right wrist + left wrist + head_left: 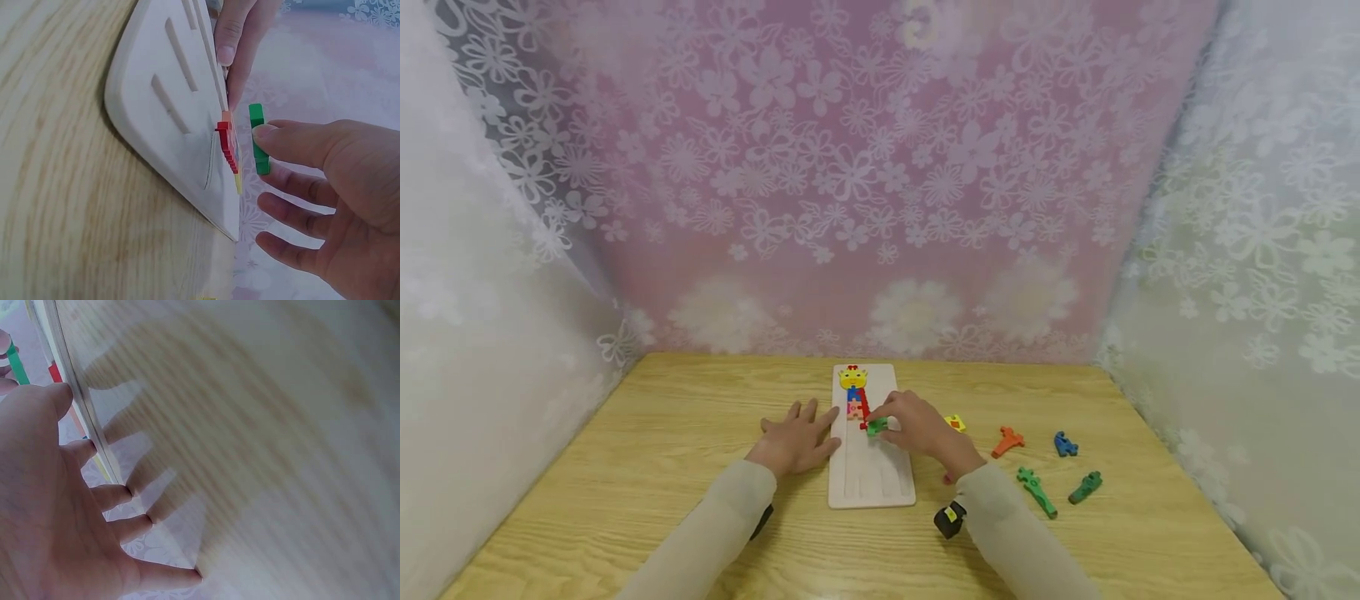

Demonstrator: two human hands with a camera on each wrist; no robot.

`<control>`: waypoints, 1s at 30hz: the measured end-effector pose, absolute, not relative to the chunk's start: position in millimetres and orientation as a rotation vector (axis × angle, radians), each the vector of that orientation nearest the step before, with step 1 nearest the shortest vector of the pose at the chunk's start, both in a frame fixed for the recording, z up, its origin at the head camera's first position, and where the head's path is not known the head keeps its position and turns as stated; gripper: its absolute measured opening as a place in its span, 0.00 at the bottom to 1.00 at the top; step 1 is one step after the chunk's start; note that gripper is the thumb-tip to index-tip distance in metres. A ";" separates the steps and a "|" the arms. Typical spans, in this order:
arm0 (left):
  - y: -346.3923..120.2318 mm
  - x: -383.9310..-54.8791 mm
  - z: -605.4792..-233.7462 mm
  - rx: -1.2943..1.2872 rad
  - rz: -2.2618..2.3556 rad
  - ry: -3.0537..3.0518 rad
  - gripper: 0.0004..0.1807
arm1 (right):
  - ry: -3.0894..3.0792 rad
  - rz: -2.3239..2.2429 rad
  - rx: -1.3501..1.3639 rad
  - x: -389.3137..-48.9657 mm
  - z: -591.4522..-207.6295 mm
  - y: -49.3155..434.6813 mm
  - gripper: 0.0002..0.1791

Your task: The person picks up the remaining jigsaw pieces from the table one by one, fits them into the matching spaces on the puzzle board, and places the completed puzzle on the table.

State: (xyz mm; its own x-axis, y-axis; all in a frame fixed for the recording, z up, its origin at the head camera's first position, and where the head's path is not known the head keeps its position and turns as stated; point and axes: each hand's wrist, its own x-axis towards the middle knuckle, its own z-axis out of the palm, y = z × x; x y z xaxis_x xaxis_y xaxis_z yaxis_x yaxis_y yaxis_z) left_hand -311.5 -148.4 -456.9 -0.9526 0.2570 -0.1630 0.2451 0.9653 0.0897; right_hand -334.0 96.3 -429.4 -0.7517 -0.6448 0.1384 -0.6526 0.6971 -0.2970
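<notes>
A pale wooden puzzle board [880,475] lies on the table, with a yellow giraffe-head piece [853,379] at its top left. Below the head sit a blue piece, a pink piece [854,409] and a red jagged piece [864,405]. My right hand [917,423] pinches a green puzzle piece [258,139] between thumb and forefinger, held just above the board, apart from it in the right wrist view. My left hand [793,437] lies spread with straight fingers on the table, its thumb and fingertips at the board's left edge.
Right of the board lie loose pieces: a yellow one [955,422], an orange one [1007,442], a blue one [1065,444] and two green ones [1037,492]. A pinkish piece is partly hidden by the right wrist. Floral curtains surround the wooden table [685,417].
</notes>
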 end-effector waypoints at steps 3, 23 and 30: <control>-149.5 -311.9 -459.3 0.374 0.100 2.944 0.36 | -2.883 0.522 1.092 -334.9 -431.1 95.8 0.16; -149.2 -310.7 -454.4 0.374 0.125 2.936 0.36 | -2.925 0.541 1.114 -343.3 -433.0 83.6 0.14; -148.9 -309.6 -455.1 0.381 0.129 2.940 0.36 | -2.907 0.505 1.104 -346.3 -438.4 77.7 0.13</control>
State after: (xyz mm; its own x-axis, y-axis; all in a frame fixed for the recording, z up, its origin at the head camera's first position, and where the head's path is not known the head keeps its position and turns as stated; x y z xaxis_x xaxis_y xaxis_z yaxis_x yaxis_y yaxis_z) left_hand -309.6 -148.9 -455.1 -0.9521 0.2602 -0.1606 0.2451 0.9635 0.1081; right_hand -346.3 77.7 -438.4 -0.7544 -0.6480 0.1046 -0.6453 0.7031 -0.2987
